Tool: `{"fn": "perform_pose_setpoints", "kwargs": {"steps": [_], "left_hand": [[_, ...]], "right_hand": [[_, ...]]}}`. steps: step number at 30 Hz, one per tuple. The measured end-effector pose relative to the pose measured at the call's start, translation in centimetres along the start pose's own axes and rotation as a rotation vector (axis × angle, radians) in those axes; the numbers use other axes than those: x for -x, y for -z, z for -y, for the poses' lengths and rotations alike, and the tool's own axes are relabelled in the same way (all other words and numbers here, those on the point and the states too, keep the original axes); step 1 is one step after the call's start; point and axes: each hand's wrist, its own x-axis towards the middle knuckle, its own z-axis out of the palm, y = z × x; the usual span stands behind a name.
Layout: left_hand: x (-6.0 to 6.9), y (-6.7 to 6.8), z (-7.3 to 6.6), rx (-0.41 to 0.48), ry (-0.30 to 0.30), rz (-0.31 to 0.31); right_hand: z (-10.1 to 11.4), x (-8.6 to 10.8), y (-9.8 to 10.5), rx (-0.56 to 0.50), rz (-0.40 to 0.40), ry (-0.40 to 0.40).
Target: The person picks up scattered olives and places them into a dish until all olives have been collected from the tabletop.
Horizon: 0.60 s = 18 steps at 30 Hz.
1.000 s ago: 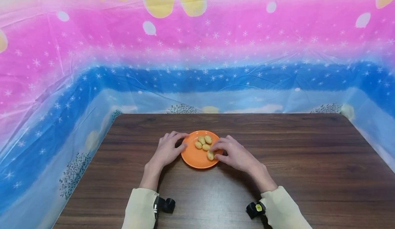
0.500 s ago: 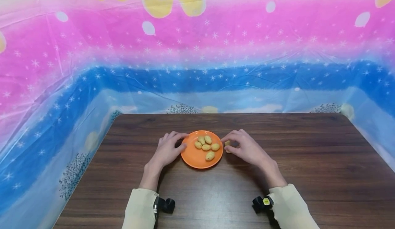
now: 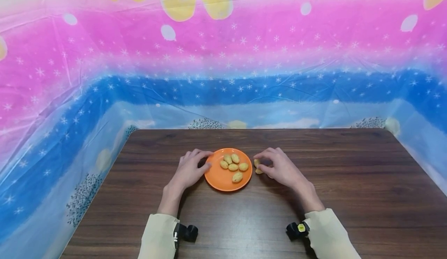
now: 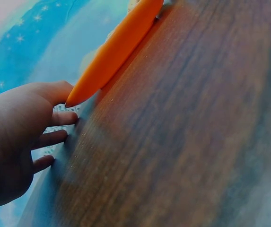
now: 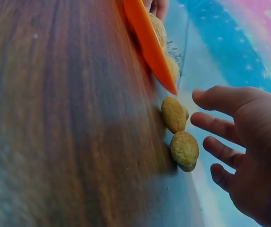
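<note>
An orange plate (image 3: pixel 223 183) lies on the table, bearing several small, wrinkled, yellow-brown oval nuts or fruits (image 3: pixel 237 177). At its left edge my left hand (image 3: pixel 187 169) rests thumb and index finger on the rim; the left wrist view shows its other fingers spread apart. To the right of the plate, my right hand (image 3: pixel 281 168) is beside more of these ovals (image 3: pixel 259 171), partly hidden by the fingers. In the right wrist view, two ovals show plainly, one (image 5: pixel 174 115) nearer the plate and another (image 5: pixel 184 148), with a gap between them and the loosely bent fingers.
The dark wood-grain table (image 3: pixel 230 228) stretches around the plate, with its far edge a little beyond it. A pink and blue patterned cloth (image 3: pixel 244 49) hangs behind and along the sides. Black wrist cameras (image 3: pixel 297 231) sit at both cuffs.
My right hand has left an oval on the plate's right side and moved right, off the plate, to the ovals on the table. My left hand has stayed at the rim.
</note>
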Motion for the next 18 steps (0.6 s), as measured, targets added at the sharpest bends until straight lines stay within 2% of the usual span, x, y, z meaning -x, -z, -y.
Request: {"fn": "perform_pose_setpoints", "kwargs": {"steps": [6, 18], "left_hand": [[0.07, 0.09, -0.11, 0.007, 0.004, 0.005], [0.1, 0.16, -0.2, 0.01, 0.007, 0.007]], "right_hand": [[-0.1, -0.15, -0.59, 0.001, -0.025, -0.045], [-0.15, -0.44, -0.89, 0.002, -0.031, -0.069]]}}
